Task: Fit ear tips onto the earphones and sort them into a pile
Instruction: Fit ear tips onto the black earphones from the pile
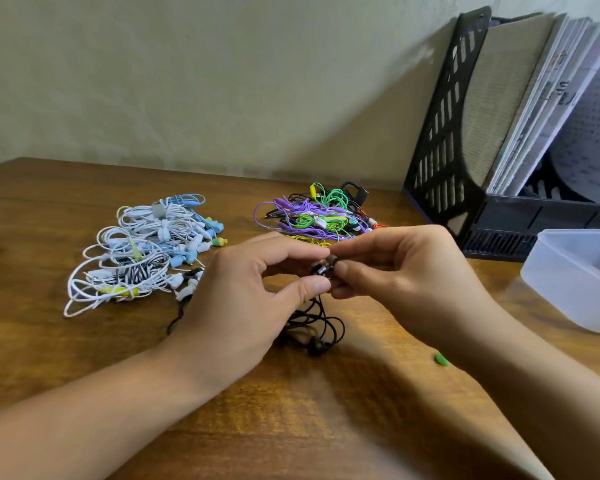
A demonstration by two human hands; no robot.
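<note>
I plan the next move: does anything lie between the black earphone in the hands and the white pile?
Nothing visible does. The black earphone is held above the table; only bare wood and the left hand separate it from the white pile.

I log: black earphone; white-blue pile; purple-green pile; brown wood-grain tabletop; black file rack; translucent white box.

Both forearms and hands bare: no sleeves, rings or watch.

Black earbud mostly hidden between pinching fingertips, tip fit unclear; clear plastic box and file rack cut off at right edge.
</note>
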